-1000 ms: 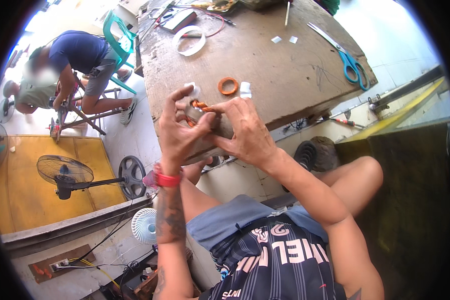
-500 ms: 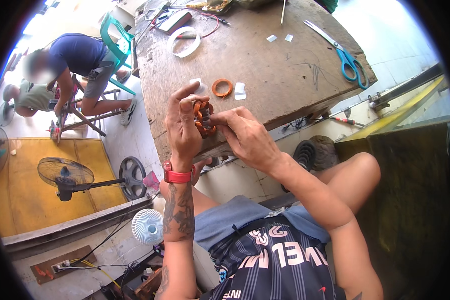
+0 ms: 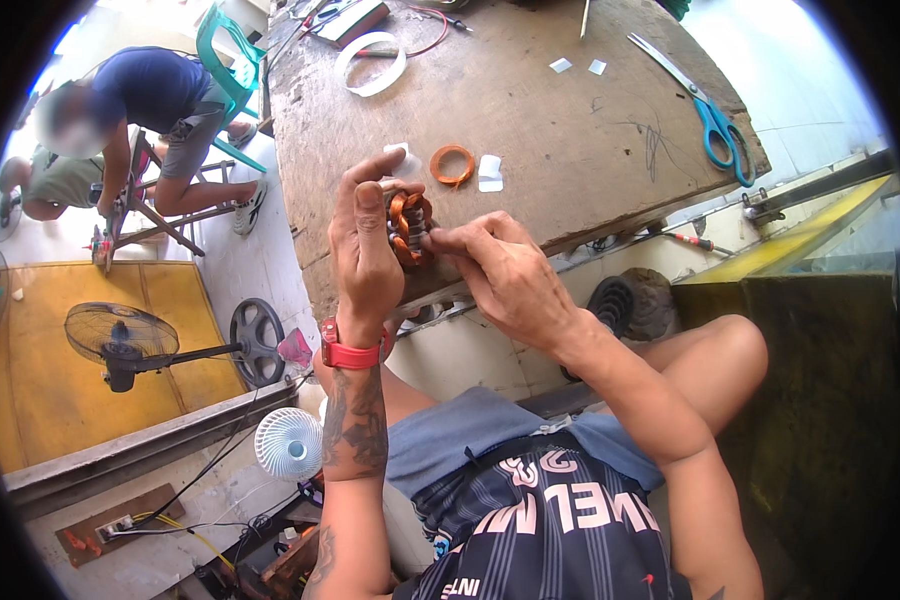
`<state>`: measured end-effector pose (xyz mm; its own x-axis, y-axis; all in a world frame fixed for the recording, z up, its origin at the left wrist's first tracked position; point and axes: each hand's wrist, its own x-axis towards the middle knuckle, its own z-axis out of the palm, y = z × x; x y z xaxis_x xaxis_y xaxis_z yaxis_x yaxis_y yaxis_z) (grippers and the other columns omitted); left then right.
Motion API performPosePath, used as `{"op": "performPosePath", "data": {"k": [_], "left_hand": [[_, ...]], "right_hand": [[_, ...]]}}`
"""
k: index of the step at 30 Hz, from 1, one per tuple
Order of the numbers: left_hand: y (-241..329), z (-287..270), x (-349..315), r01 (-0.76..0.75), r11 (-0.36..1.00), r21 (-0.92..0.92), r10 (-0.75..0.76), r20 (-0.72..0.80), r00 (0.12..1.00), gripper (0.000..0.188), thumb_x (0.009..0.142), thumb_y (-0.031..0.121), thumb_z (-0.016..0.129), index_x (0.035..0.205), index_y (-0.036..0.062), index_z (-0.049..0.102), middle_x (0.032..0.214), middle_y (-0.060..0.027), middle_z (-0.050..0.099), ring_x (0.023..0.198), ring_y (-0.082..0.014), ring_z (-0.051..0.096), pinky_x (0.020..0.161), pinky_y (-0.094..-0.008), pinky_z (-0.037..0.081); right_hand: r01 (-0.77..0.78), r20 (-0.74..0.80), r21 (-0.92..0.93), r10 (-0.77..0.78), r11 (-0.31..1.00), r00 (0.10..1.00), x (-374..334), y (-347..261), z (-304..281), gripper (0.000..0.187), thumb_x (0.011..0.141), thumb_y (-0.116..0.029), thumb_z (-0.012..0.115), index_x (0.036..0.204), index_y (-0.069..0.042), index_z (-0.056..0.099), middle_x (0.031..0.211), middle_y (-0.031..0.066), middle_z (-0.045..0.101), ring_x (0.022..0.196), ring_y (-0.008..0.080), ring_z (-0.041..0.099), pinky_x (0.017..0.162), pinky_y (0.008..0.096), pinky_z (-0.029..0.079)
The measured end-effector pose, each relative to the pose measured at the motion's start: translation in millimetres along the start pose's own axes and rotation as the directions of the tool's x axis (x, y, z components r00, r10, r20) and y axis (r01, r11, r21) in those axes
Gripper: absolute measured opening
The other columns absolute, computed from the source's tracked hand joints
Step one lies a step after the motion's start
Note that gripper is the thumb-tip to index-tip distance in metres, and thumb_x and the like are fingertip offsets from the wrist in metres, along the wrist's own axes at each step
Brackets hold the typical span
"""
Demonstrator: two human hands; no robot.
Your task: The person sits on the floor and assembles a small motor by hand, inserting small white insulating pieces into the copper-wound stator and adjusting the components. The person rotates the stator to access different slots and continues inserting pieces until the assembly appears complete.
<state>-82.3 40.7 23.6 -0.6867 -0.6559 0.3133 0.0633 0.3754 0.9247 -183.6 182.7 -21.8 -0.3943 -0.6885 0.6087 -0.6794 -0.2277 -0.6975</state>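
My left hand (image 3: 362, 250), with a red watch on its wrist, holds a small motor stator (image 3: 406, 228) wound with orange copper coils, above the table's near edge. My right hand (image 3: 515, 278) has its thumb and forefinger pinched together at the stator's right side. Whatever lies between those fingertips is too small to make out. Just beyond the stator, a loose orange wire coil (image 3: 453, 181) lies on the table, with a white slip (image 3: 490, 173) to its right. Another pale slip is partly hidden behind my left fingers.
The wooden table (image 3: 530, 110) also bears blue-handled scissors (image 3: 713, 135), a white ring (image 3: 368, 92), small white pieces (image 3: 561, 66) and a meter-like box with leads (image 3: 360, 22). At left are a standing fan (image 3: 120, 335), a small white fan (image 3: 290, 444) and a bent-over person (image 3: 155, 90).
My right fingertips have shifted slightly down along the stator's side, and the stator appears tilted so more of its grey core shows. The whole view has shifted a little.
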Motion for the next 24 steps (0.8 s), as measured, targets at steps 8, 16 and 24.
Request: {"op": "performPosePath", "data": {"k": [8, 16, 24], "left_hand": [[-3.2, -7.6, 1.7, -0.078, 0.985, 0.153, 0.07, 0.058, 0.996, 0.045, 0.115, 0.036, 0.044, 0.133, -0.0006, 0.063, 0.1, -0.01, 0.072, 0.092, -0.0139, 0.069, 0.082, -0.0283, 0.055], [8.0, -13.2, -0.8, -0.196, 0.97, 0.143, 0.213, -0.114, 0.97, 0.049, 0.115, 0.039, 0.042, 0.134, -0.0026, 0.062, 0.12, -0.0169, 0.07, 0.106, -0.0238, 0.072, 0.095, -0.0366, 0.057], [5.7, -70.5, -41.3, 0.345, 0.932, 0.107, -0.33, -0.141, 0.933, 0.027, 0.105, 0.015, 0.067, 0.124, -0.0049, 0.064, 0.111, -0.0093, 0.072, 0.092, -0.0157, 0.071, 0.085, -0.0301, 0.059]], "right_hand": [[-0.052, 0.014, -0.184, 0.055, 0.982, 0.998, 0.2, 4.9, 12.4, 0.034, 0.095, -0.004, 0.066, 0.129, -0.005, 0.066, 0.1, 0.0134, 0.072, 0.1, 0.0322, 0.065, 0.09, 0.0432, 0.055], [-0.041, -0.009, -0.214, 0.04, 0.976, 0.999, 10.2, 6.8, -20.5, 0.032, 0.096, -0.013, 0.069, 0.127, -0.005, 0.066, 0.098, 0.0119, 0.071, 0.1, 0.0285, 0.066, 0.09, 0.0422, 0.052], [-0.104, 0.018, -0.485, 0.129, 0.868, 0.991, 27.8, 40.1, -61.2, 0.019, 0.099, -0.025, 0.07, 0.109, -0.01, 0.073, 0.101, 0.0073, 0.069, 0.102, 0.027, 0.063, 0.091, 0.0415, 0.046]]}}
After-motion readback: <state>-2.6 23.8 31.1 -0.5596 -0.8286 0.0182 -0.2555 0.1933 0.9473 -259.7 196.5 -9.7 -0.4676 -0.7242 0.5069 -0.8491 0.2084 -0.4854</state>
